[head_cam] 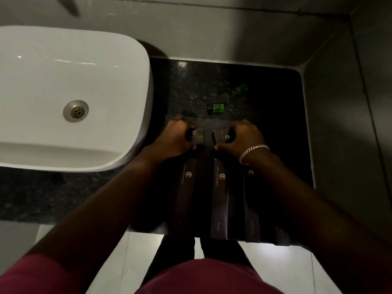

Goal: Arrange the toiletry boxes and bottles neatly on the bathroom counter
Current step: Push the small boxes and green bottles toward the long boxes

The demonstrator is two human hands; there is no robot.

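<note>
sink (131, 66) cropped left, box lettering (182, 177) unreadable (dim)

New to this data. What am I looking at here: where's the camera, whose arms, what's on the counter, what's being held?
There is no robot: a person works with bare hands. The one picture comes from a camera worn on the person's head, looking down, so the arms reach in from below.

The surface is a dark speckled counter in a corner, with a white basin at the left.

The left hand grips a small dark box; the right hand, with a bracelet on its wrist, grips another small box. The two boxes sit side by side.

Nearer the person lie three long dark boxes, roughly parallel. Behind the hands lie two small green bottles, on their sides and apart.

The scene is dim, so the labels are unreadable.
</note>
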